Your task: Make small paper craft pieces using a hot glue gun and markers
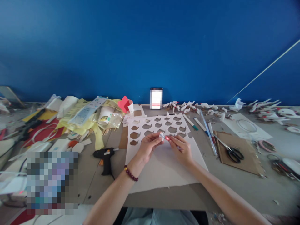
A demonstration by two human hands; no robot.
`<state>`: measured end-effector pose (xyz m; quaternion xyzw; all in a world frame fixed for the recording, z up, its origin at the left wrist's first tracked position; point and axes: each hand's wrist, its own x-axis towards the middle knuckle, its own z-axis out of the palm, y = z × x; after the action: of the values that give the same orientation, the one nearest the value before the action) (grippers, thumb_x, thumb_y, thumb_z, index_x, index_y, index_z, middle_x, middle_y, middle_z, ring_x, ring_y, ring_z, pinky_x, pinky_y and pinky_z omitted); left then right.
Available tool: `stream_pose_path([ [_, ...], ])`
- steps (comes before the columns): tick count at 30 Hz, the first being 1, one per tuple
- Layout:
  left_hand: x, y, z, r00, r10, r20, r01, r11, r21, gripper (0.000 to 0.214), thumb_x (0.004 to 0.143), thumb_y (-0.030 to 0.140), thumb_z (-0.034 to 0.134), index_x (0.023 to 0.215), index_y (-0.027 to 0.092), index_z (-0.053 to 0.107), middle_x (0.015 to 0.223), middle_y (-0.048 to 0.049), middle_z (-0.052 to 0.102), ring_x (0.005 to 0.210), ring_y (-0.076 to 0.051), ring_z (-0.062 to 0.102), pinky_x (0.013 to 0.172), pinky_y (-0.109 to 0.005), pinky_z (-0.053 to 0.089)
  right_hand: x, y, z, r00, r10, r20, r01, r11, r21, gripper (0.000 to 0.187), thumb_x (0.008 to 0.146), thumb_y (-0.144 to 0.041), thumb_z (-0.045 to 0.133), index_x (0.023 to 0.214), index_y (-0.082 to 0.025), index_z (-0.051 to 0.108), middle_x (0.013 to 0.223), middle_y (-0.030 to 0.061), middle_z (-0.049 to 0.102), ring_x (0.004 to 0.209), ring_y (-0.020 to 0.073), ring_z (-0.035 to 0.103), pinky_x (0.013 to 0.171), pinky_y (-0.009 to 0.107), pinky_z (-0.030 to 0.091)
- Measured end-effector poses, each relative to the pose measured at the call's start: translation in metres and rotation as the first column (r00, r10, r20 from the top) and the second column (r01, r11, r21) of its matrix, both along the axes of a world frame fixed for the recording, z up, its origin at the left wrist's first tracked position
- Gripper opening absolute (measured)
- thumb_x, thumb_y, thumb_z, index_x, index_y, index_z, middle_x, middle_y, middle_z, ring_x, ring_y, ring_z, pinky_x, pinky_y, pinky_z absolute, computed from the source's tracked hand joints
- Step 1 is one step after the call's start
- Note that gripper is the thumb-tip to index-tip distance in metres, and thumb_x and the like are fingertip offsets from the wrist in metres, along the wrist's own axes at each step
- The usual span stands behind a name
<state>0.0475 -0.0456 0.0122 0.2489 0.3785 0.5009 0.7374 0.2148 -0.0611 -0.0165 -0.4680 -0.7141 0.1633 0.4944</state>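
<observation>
My left hand (pixel 148 145) and my right hand (pixel 180 147) meet over a large white sheet (pixel 161 165) with several cut-out holes in its far half. Both hands pinch a small white paper piece (pixel 162 135) between their fingertips, held just above the sheet. A dark bead bracelet (pixel 130 173) sits on my left wrist. Both hands' fingers are closed on the piece.
A black glue gun (pixel 106 157) lies left of the sheet. Pens (pixel 206 128) and scissors (pixel 231 151) on brown cardboard (pixel 243 156) lie to the right. Small white paper shapes (pixel 187 106) line the back edge. A pile of paper and packets (pixel 89 115) fills the left.
</observation>
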Motion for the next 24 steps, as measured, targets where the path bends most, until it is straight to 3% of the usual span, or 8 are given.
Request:
stream_pose_path([
  [14, 0.0027, -0.0013, 0.0013, 1.0, 0.004, 0.013, -0.004, 1.0, -0.01, 0.032, 0.05, 0.021, 0.085, 0.078, 0.017, 0.071, 0.071, 0.0012, 0.067, 0.066, -0.009, 0.061, 0.074, -0.024, 0.05, -0.0008, 0.0009, -0.0013, 1.0, -0.012, 0.014, 0.012, 1.0, -0.01, 0.026, 0.09, -0.028, 0.048, 0.102, -0.019, 0.07, 0.077, 0.0056, 0.062, 0.064, 0.0125, 0.057, 0.051, 0.021, 0.046],
  [24, -0.0055, 0.0015, 0.0008, 0.996, -0.003, 0.09, 0.005, 1.0, -0.025, 0.031, 0.06, 0.018, 0.079, 0.089, 0.016, 0.07, 0.074, 0.0009, 0.066, 0.067, -0.009, 0.062, 0.074, -0.021, 0.05, 0.0053, 0.0, 0.0021, 0.992, -0.122, 0.01, 0.122, 0.99, -0.072, 0.028, 0.092, -0.029, 0.041, 0.095, -0.018, 0.066, 0.065, 0.0018, 0.061, 0.059, 0.0134, 0.057, 0.057, 0.023, 0.046],
])
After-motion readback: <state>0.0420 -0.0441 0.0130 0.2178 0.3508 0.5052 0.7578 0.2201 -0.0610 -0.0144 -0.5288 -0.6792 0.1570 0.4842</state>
